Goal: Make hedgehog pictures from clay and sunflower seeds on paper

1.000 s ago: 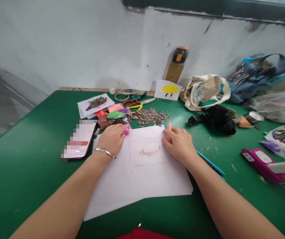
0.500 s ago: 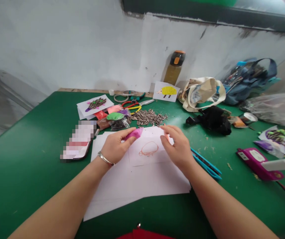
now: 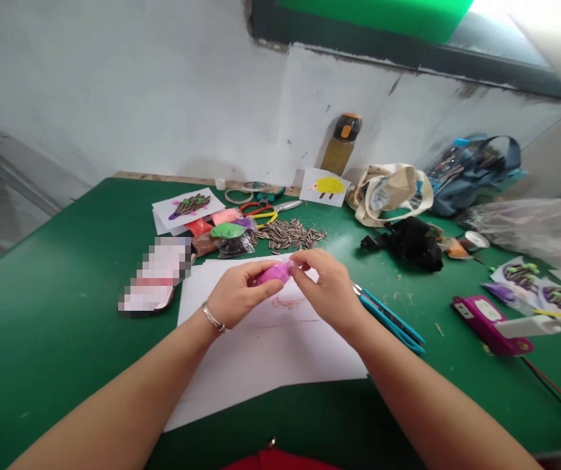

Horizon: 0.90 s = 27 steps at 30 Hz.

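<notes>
Over the white paper sheets (image 3: 261, 352), my left hand (image 3: 236, 290) holds a pink-purple packet (image 3: 273, 273) between thumb and fingers. My right hand (image 3: 322, 284) pinches the packet's right end with thumb and forefinger. Below the packet, an orange outline drawing (image 3: 288, 301) is partly covered by my hands. A heap of striped seeds (image 3: 290, 235) lies just behind the paper. Left of the seeds are a green packet (image 3: 226, 230) and several other coloured packets.
A phone (image 3: 156, 277) lies left of the paper, blue tweezers (image 3: 393, 320) to its right. Scissors (image 3: 288, 205), a bottle (image 3: 342, 143) and a hedgehog picture (image 3: 325, 187) stand or lie behind. Farther right are bags (image 3: 393, 196) and a magenta glue gun (image 3: 493, 323).
My right hand has moved left to the packet and now grips its end. My left hand has shifted slightly right with the packet. The camera view has tilted and turned a little.
</notes>
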Available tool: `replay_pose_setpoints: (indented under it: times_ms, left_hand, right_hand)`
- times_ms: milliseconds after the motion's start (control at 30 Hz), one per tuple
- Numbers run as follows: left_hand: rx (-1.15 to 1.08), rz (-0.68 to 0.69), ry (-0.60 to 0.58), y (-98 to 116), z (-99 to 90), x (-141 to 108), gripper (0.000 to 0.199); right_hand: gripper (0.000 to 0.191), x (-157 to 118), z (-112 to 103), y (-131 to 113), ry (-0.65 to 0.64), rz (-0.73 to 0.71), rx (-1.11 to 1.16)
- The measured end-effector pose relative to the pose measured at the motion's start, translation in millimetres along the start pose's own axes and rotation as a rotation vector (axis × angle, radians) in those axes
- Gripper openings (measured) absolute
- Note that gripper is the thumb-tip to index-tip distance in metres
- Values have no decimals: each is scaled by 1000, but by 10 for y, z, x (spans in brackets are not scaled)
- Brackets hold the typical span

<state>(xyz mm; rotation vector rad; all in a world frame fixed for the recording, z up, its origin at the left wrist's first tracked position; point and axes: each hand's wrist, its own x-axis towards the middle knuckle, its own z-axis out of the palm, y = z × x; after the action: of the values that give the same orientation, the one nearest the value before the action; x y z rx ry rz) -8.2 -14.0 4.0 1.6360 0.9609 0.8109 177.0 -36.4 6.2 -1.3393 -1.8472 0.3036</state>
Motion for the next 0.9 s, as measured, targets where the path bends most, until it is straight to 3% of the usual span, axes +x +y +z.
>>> replay_pose_setpoints:
  times_ms: [167,367,633,733,900]
  left_hand:
    - [71,24,42,8,-42,7,36]
    - [161,22,36,-29,-22,23,32]
    - [340,32,142,-95,0,61,32]
    - [381,54,178,-96,10,49,33]
    - [474,126,190,-94,21,27,29]
  right_hand:
    - [14,15,84,-54,-14,-15,27]
    - [10,-58,98,55,-50,66,131]
    - [7,-43,117,2,-42,316,402]
    - [3,-41,117,-1,-85,411,535]
    - [13,-61,130,58,-228,523,730]
